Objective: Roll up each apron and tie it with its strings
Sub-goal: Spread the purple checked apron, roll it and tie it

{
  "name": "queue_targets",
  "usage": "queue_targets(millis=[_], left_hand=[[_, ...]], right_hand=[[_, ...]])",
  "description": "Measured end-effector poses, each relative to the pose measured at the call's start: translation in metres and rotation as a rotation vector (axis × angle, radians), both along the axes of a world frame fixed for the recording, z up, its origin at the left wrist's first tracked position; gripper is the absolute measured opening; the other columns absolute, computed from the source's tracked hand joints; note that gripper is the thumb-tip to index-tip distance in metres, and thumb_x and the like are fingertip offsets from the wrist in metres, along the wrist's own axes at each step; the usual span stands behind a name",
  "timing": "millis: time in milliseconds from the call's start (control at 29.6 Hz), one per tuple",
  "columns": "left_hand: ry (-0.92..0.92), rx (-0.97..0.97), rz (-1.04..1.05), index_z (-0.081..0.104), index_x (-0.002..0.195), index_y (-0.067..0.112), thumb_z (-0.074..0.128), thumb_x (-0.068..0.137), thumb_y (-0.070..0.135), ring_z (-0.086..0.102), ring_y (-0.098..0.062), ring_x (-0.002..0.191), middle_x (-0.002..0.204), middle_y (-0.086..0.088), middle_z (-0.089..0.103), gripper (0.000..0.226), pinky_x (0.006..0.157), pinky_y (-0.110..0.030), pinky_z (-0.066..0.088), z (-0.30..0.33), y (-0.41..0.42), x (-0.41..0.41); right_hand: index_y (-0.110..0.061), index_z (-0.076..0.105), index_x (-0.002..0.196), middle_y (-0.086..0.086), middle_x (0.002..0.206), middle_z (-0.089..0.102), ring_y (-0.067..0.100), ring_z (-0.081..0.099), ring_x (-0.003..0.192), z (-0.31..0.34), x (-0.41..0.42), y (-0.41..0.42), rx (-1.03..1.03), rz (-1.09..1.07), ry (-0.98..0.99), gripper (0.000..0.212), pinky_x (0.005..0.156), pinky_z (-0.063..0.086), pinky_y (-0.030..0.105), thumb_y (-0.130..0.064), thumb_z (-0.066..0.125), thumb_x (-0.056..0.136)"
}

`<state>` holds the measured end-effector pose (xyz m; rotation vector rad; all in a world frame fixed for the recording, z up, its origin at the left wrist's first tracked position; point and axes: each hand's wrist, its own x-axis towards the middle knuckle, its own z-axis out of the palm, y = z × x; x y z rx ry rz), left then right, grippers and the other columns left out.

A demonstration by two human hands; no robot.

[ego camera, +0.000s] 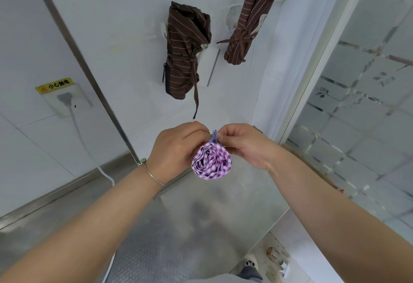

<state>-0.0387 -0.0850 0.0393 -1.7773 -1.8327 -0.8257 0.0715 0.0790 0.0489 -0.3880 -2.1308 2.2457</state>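
Note:
A purple-and-white checked apron (211, 162) is rolled into a tight bundle, its spiral end facing me, held in the air above a steel counter. My left hand (176, 148) grips the roll from the left with curled fingers. My right hand (243, 143) pinches the apron's string (214, 137) at the top of the roll, right against my left fingertips. Two brown striped aprons hang rolled and tied on the white wall: one (185, 52) left of centre with a string dangling, one (249, 25) to the right.
The steel counter (190, 227) runs below my arms, its right edge near a patterned glass door (357, 104). A wall socket (64, 100) with a white cable and a yellow warning label sits at the left. Floor and a shoe show at the bottom right.

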Motion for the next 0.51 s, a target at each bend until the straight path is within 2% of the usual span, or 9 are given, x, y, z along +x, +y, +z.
queue_targets(millis=[68,169,203,270,372,439,507], left_hand=[[-0.019,-0.021,-0.012,0.064,0.092,0.015,0.061,0.083,0.019,0.056,-0.015,0.078,0.094,0.003,0.063,0.011,0.049,-0.033,0.049,-0.005,-0.001,-0.004],[-0.043,-0.008,-0.020,0.059,0.098,0.017,0.060,0.082,0.017,0.056,-0.015,0.074,0.100,0.009,0.056,0.016,0.049,-0.033,0.050,-0.013,-0.003,-0.012],[-0.040,-0.014,-0.025,0.060,0.098,0.016,0.061,0.082,0.015,0.057,-0.015,0.074,0.101,0.009,0.055,0.017,0.049,-0.032,0.051,-0.015,-0.002,-0.013],[-0.036,-0.027,-0.036,0.065,0.097,0.011,0.067,0.078,0.008,0.057,-0.016,0.074,0.102,0.008,0.055,0.019,0.050,-0.032,0.051,-0.017,-0.001,-0.013],[-0.062,-0.021,-0.059,0.065,0.097,0.011,0.069,0.078,0.010,0.058,-0.013,0.077,0.101,0.006,0.058,0.020,0.053,-0.029,0.052,-0.019,-0.002,-0.012],[-0.103,-0.013,-0.067,0.061,0.100,0.018,0.062,0.084,0.021,0.060,-0.012,0.079,0.101,0.008,0.059,0.016,0.055,-0.028,0.052,-0.020,-0.002,-0.012],[-0.136,0.008,-0.038,0.065,0.096,0.017,0.058,0.089,0.024,0.061,-0.013,0.075,0.099,0.008,0.061,0.012,0.054,-0.031,0.051,-0.024,-0.001,-0.013]], right_hand=[[-0.004,0.062,0.084,0.000,0.074,0.067,0.011,0.063,0.072,0.000,-0.001,-0.001,0.031,0.004,-0.027,0.016,0.068,0.054,0.021,-0.007,0.053,0.096],[0.015,0.058,0.107,0.018,0.099,0.060,0.025,0.055,0.093,0.002,-0.004,-0.005,-0.089,0.065,-0.137,0.028,0.082,0.057,0.031,-0.009,0.044,0.099],[0.015,0.057,0.108,0.019,0.101,0.057,0.026,0.052,0.094,0.004,-0.004,-0.007,-0.108,0.069,-0.158,0.029,0.081,0.056,0.030,-0.009,0.042,0.099],[0.005,0.058,0.093,0.014,0.086,0.055,0.020,0.052,0.082,0.009,-0.003,-0.012,-0.048,0.064,-0.175,0.022,0.067,0.056,0.022,-0.007,0.040,0.099],[-0.010,0.053,0.057,-0.006,0.054,0.051,0.004,0.050,0.053,0.013,-0.004,-0.016,0.236,0.012,-0.150,0.040,0.056,0.045,0.017,-0.009,0.048,0.096],[-0.009,0.042,0.052,-0.001,0.051,0.038,0.007,0.038,0.047,0.010,-0.007,-0.014,0.410,-0.096,-0.095,0.044,0.050,0.034,0.019,-0.017,0.062,0.091],[-0.013,0.036,0.053,-0.003,0.051,0.030,0.006,0.029,0.046,0.007,-0.008,-0.013,0.435,-0.163,-0.068,0.047,0.047,0.022,0.021,-0.020,0.069,0.087]])
